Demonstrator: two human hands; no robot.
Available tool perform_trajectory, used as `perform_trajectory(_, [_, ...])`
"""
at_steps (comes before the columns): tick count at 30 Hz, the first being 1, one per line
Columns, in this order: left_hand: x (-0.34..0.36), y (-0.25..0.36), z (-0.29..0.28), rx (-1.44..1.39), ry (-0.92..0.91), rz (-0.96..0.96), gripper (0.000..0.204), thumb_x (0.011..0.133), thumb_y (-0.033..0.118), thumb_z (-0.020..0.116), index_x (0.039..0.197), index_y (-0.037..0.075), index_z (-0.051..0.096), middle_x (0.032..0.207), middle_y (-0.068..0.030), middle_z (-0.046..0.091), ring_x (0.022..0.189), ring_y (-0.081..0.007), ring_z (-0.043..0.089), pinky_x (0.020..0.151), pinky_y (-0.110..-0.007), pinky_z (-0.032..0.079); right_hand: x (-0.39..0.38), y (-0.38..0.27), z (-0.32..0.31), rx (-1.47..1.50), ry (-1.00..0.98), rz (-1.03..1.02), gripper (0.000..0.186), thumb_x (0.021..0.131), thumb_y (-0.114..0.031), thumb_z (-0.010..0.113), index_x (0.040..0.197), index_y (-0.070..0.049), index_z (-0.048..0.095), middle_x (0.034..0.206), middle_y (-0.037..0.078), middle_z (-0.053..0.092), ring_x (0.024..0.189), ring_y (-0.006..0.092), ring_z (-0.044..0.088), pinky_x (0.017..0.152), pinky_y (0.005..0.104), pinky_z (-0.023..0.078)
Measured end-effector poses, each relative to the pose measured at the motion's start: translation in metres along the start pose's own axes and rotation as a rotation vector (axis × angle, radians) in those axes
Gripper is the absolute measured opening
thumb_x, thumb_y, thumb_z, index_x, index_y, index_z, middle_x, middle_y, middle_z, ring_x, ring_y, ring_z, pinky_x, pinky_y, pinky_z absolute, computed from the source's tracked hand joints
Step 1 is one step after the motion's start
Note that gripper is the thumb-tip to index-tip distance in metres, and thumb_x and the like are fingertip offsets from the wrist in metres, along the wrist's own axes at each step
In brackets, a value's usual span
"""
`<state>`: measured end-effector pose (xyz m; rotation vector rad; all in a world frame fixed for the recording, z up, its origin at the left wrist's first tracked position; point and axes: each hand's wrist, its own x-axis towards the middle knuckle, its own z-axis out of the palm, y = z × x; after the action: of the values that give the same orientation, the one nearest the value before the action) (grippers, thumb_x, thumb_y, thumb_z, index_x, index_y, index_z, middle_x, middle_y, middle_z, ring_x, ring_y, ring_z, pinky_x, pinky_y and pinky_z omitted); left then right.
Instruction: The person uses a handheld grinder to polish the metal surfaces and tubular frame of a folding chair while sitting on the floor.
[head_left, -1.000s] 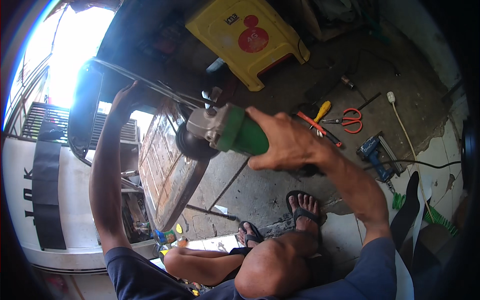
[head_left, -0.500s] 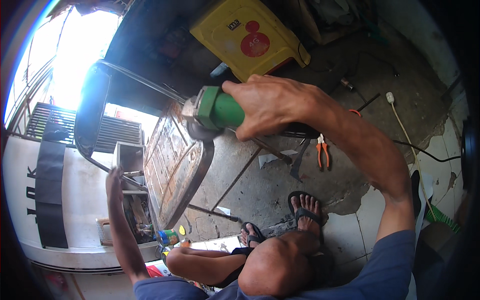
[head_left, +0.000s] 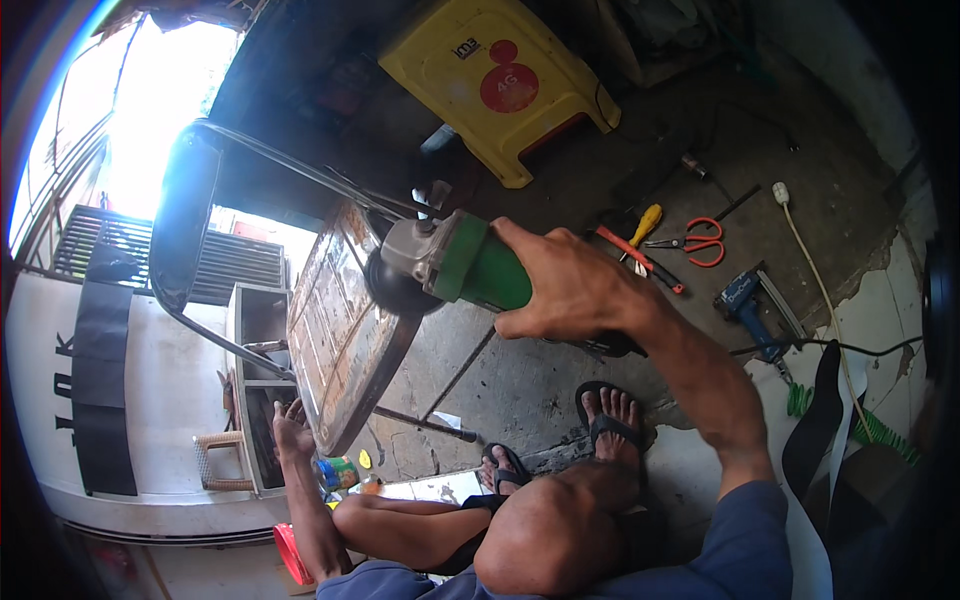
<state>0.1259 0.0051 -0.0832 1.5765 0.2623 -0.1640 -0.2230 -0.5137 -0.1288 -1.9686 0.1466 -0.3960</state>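
My right hand [head_left: 575, 285] is wrapped round the green body of an angle grinder [head_left: 490, 265]. The grinder's dark disc [head_left: 392, 285] overlaps the upper right edge of a rusty, worn metal chair seat [head_left: 345, 310]; whether it touches, I cannot tell. The chair stands tilted, with its bent tube frame and backrest [head_left: 185, 215] towards the left. Beside the seat's lower left corner, my left hand [head_left: 293, 432] shows its fingers apart and nothing in them.
A yellow plastic stool [head_left: 500, 80] lies at the back. On the floor at right are orange-handled scissors [head_left: 705, 242], a yellow-handled screwdriver [head_left: 648, 222], a blue nail gun [head_left: 745, 305] and a pale cable [head_left: 810, 250]. A white cabinet [head_left: 175, 400] stands left.
My left hand has let go of the chair's tube frame and moved down and right. My right hand has brought the grinder lower and slightly right, uncovering tools on the floor.
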Motion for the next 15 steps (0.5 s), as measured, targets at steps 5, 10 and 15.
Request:
perform_trajectory(5, [-0.009, 0.007, 0.006, -0.180, -0.181, -0.024, 0.075, 0.106, 0.061, 0.035, 0.133, -0.007, 0.052, 0.137, -0.0253, 0.054, 0.129, -0.0410, 0.052, 0.111, -0.060, 0.040, -0.021, -0.001, 0.026, 0.123, 0.084, -0.013, 0.074, 0.071, -0.025, 0.073, 0.132, 0.007, 0.044, 0.086, 0.032, 0.070, 0.087, 0.0506, 0.071, 0.085, 0.0539, 0.058])
perform_trajectory(10, [-0.030, -0.006, 0.043, -0.244, -0.204, 0.068, 0.079, 0.103, 0.064, 0.043, 0.131, -0.009, 0.052, 0.135, -0.0263, 0.057, 0.128, -0.0435, 0.052, 0.111, -0.060, 0.040, -0.049, -0.007, 0.072, -0.100, 0.246, -0.117, 0.082, 0.072, -0.021, 0.078, 0.143, 0.000, 0.041, 0.103, 0.031, 0.067, 0.089, 0.0462, 0.072, 0.080, 0.0523, 0.060])
perform_trajectory(15, [-0.039, 0.002, 0.032, -0.272, -0.168, 0.016, 0.077, 0.101, 0.061, 0.050, 0.130, -0.010, 0.051, 0.137, -0.0276, 0.055, 0.129, -0.0424, 0.052, 0.112, -0.059, 0.040, -0.067, -0.018, 0.103, -0.199, 0.290, -0.223, 0.087, 0.071, -0.026, 0.084, 0.144, -0.003, 0.042, 0.092, 0.020, 0.063, 0.075, 0.0394, 0.070, 0.069, 0.0492, 0.060])
